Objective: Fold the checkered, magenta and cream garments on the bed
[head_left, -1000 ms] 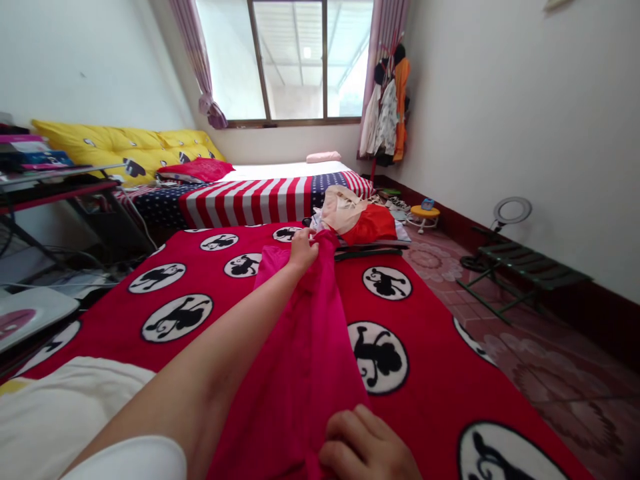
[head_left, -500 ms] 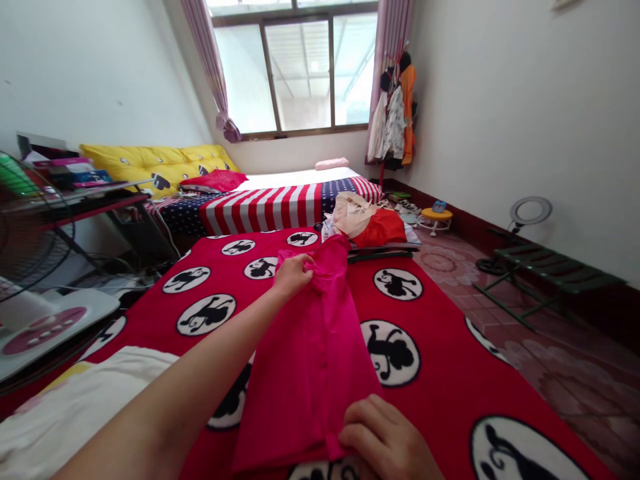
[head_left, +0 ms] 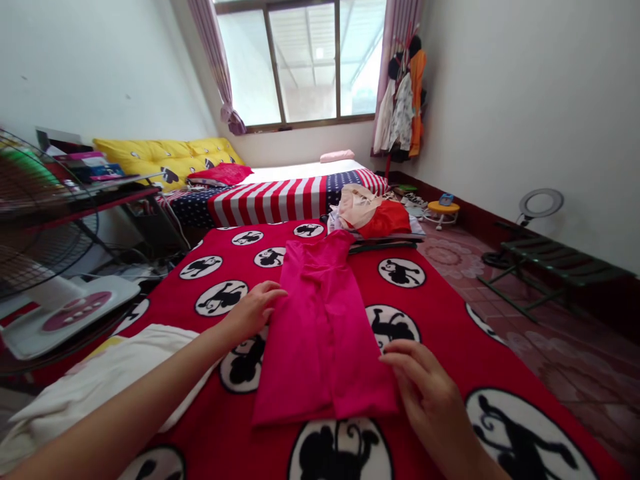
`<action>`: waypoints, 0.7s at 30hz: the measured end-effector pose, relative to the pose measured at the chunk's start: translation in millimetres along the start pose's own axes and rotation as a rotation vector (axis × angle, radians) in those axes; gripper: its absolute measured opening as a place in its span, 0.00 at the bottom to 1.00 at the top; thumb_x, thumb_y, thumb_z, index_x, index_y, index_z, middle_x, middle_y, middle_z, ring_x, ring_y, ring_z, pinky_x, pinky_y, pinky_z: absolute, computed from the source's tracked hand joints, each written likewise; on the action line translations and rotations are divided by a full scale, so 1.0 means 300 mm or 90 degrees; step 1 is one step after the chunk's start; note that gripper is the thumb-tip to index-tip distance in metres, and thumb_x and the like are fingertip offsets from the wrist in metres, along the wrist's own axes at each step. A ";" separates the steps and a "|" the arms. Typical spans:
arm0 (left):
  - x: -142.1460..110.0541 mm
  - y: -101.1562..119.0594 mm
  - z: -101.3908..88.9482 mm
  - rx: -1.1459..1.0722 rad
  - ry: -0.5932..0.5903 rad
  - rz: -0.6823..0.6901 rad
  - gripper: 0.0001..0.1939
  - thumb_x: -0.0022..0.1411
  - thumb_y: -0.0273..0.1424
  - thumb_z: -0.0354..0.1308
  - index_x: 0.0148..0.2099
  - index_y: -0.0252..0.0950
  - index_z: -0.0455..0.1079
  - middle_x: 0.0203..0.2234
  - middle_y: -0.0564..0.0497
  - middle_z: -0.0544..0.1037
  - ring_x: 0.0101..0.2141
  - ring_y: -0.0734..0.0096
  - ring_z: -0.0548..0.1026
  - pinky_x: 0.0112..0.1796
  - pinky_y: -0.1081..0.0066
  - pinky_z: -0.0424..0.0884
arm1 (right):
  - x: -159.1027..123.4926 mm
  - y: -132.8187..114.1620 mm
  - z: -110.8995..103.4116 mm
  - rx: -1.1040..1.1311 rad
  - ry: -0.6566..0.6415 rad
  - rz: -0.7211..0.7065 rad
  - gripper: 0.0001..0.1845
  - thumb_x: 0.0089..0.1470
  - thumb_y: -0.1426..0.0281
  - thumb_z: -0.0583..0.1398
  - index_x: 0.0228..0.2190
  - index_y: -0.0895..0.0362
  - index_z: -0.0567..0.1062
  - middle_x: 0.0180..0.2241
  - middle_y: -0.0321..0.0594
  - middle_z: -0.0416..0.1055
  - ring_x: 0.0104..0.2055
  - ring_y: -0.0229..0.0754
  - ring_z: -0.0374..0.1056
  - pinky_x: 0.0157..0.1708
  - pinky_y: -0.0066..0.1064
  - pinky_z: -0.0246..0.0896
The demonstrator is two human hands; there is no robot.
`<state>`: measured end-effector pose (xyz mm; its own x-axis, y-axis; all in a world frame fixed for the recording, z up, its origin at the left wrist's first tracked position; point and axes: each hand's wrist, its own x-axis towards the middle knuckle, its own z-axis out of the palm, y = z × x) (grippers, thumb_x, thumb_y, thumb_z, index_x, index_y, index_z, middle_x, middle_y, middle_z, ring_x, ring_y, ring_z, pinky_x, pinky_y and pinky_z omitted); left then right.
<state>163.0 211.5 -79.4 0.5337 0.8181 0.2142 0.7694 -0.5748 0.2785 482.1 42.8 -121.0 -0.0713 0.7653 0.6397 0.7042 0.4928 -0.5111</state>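
A bright pink garment [head_left: 320, 333], folded into a long shape, lies on the red monkey-print blanket [head_left: 440, 320]. A seam or fold runs down its middle, and creases show near its far end. At its left edge is my left hand [head_left: 257, 310], fingers loosely bent and apart, fingertips touching the cloth. My right hand [head_left: 430, 387] is beside the lower right edge with its fingers stretched out and the thumb apart; the fingertips reach the edge. Neither hand visibly grips the fabric. A white garment [head_left: 130, 370] lies under and beside my left forearm.
Beyond the pink garment sits a pile of clothes [head_left: 375, 213], beige and red on top. A fan [head_left: 75, 307] and a desk [head_left: 100, 200] stand at the left. A bed with a flag-patterned cover [head_left: 270, 200] is behind. On the right are a green folding stool [head_left: 555, 260] and a ring light [head_left: 541, 203].
My left hand has let go of the garment's far end and come back to its left edge. My right hand has shifted right and slightly away from me. The garment lies flatter.
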 end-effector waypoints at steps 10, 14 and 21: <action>-0.369 0.130 -0.035 -0.014 -0.073 0.143 0.28 0.58 0.19 0.53 0.56 0.51 0.68 0.65 0.50 0.55 0.63 0.50 0.53 0.59 0.49 0.57 | 0.015 0.070 0.024 -0.071 -0.127 -0.067 0.28 0.54 0.81 0.50 0.51 0.48 0.72 0.60 0.44 0.59 0.60 0.48 0.59 0.55 0.44 0.62; -0.364 0.173 -0.019 -0.019 -0.068 0.223 0.23 0.61 0.20 0.48 0.52 0.46 0.71 0.56 0.49 0.70 0.58 0.57 0.63 0.58 0.52 0.59 | 0.067 0.056 0.000 -0.055 -0.200 -0.144 0.29 0.52 0.84 0.49 0.49 0.51 0.73 0.60 0.46 0.59 0.60 0.47 0.57 0.56 0.45 0.59; -0.406 0.285 -0.025 -0.084 -0.028 0.179 0.16 0.55 0.24 0.57 0.46 0.42 0.73 0.43 0.50 0.74 0.44 0.64 0.71 0.49 0.63 0.65 | 0.079 -0.126 -0.031 -0.087 -0.291 -0.129 0.18 0.50 0.72 0.63 0.44 0.53 0.74 0.45 0.45 0.70 0.47 0.49 0.65 0.48 0.43 0.61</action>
<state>161.1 62.6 -74.7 0.7365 0.6245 0.2600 0.5382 -0.7738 0.3341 460.5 38.4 -81.3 -0.4956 0.7778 0.3866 0.7282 0.6147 -0.3032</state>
